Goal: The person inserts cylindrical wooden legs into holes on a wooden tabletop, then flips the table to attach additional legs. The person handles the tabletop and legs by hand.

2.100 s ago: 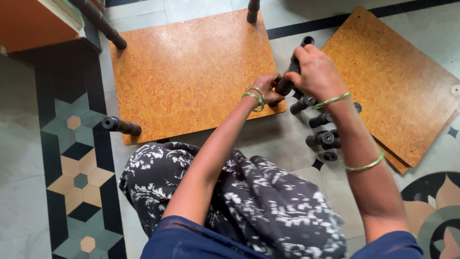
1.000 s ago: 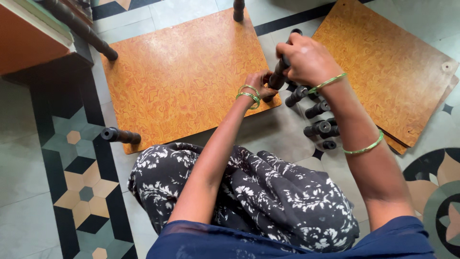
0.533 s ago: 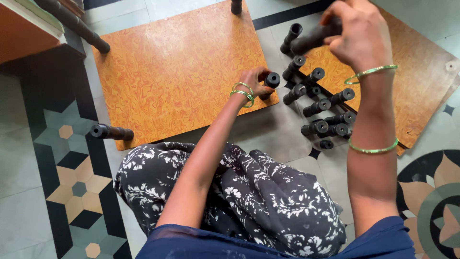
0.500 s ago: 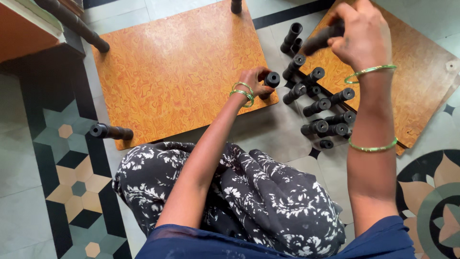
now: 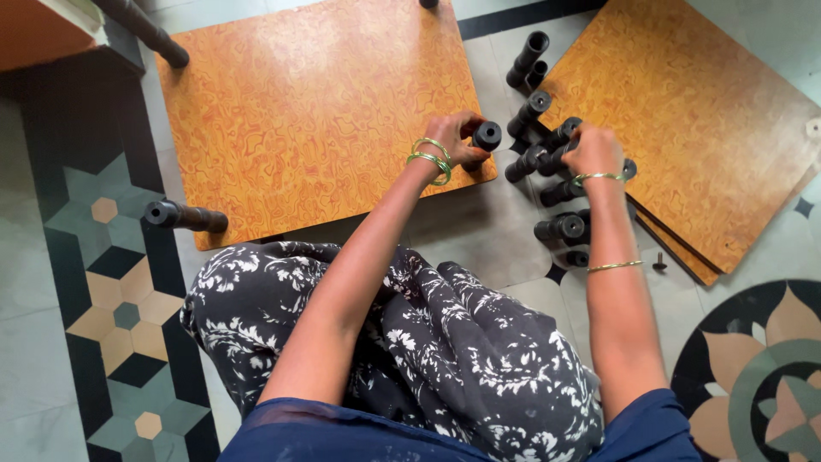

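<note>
My left hand (image 5: 456, 137) grips a short black tube (image 5: 487, 135) standing at the near right corner of an orange patterned board (image 5: 316, 111) that lies flat on the floor. My right hand (image 5: 592, 151) is down on a pile of black tubes (image 5: 560, 228) beside the board, its fingers closed around one tube (image 5: 554, 159). Both wrists wear thin bangles. Other black tubes stick out at the board's near left corner (image 5: 184, 216) and far left corner (image 5: 145, 30).
A stack of similar orange boards (image 5: 701, 128) lies to the right, partly over the tube pile. Two more tubes (image 5: 526, 60) lie between the boards. A small dark screw (image 5: 658, 259) rests on the patterned tile floor. An orange wooden piece (image 5: 43, 26) is at far left.
My right hand left the tube at the board's corner, lifted a black tube up and away, then came down onto the pile. My left hand stayed on the corner tube.
</note>
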